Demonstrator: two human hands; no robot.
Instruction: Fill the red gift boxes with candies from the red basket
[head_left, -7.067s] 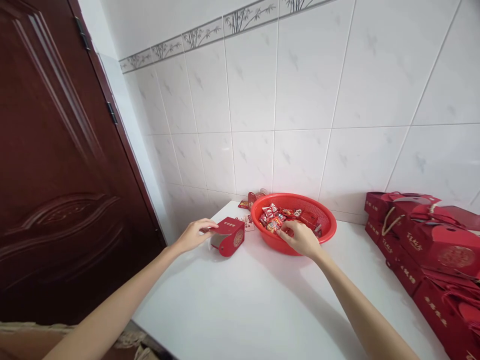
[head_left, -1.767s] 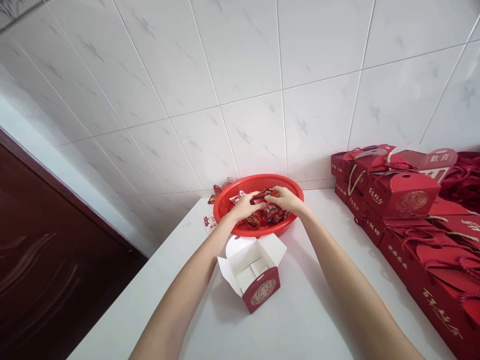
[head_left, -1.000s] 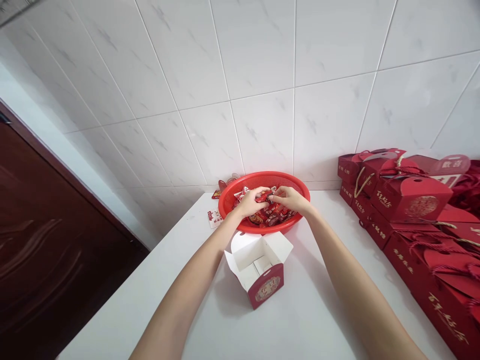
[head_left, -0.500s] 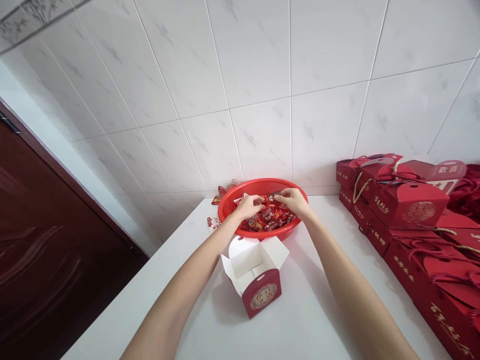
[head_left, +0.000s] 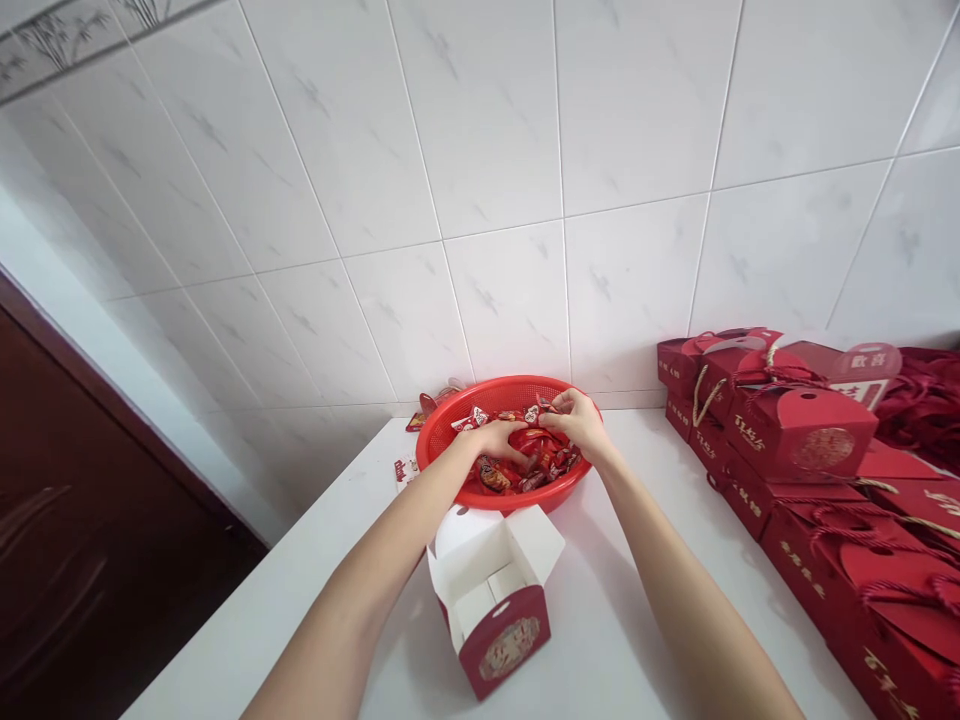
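A red plastic basket (head_left: 491, 389) stands near the wall, with wrapped candies (head_left: 495, 474) inside. My left hand (head_left: 501, 441) reaches into its left part, fingers apart and touching the candies. My right hand (head_left: 576, 425) is over the basket's right side with its fingers closed around something small; what it is cannot be made out. In front of the basket, an open box (head_left: 504, 640) with a white inside and a red front stands with its flaps up. Its visible floor is bare.
Red boxes (head_left: 799, 435) with cord handles are stacked along the table's right side, red fabric or cord (head_left: 922, 400) behind them. Small packets (head_left: 416, 421) and a printed card (head_left: 405, 470) lie left of the basket. A tiled wall (head_left: 495, 300) rises behind.
My left hand has spread its fingers and reached deeper into the candies. My right hand has shifted slightly within the basket. The view has tilted, so everything on the table appears lower.
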